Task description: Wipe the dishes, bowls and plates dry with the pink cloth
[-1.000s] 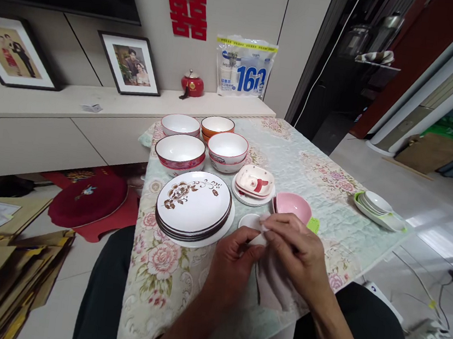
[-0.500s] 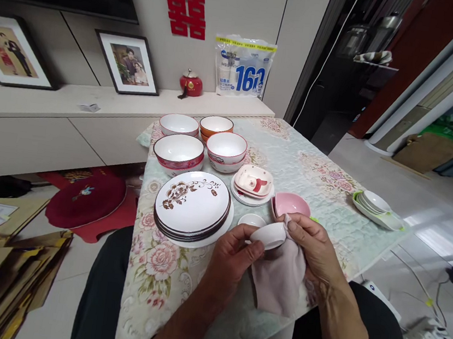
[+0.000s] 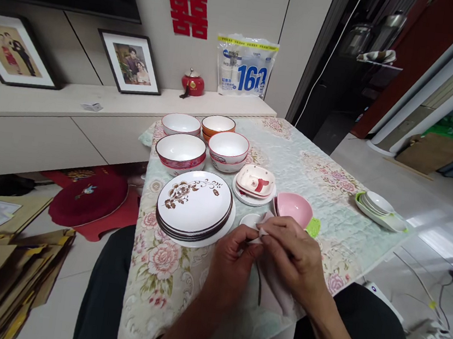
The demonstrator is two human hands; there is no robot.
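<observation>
My left hand (image 3: 236, 256) is closed on the edge of a small white dish, which is now almost wholly hidden by fingers and cloth. My right hand (image 3: 296, 258) grips a pale pink cloth (image 3: 273, 288) and presses it against the dish, fingers meeting those of the left. The cloth's loose end hangs below the right hand. Just behind the hands, another small white dish (image 3: 248, 219) rests on the table, partly covered. A pink bowl (image 3: 296, 208) stands beyond my right hand, with a bright green piece (image 3: 313, 227) beside it.
Left of my hands is a stack of flower-patterned plates (image 3: 193, 204). Behind stand large bowls (image 3: 181, 150) and small square dishes (image 3: 256, 181) on saucers. Small dishes (image 3: 379, 203) sit at the right edge of the floral tablecloth (image 3: 160, 271). Flattened cardboard (image 3: 11, 275) lies on the floor.
My right hand has moved left with the cloth, over the small dish and against my left fingers. The held dish, plainly visible before, is now mostly covered.
</observation>
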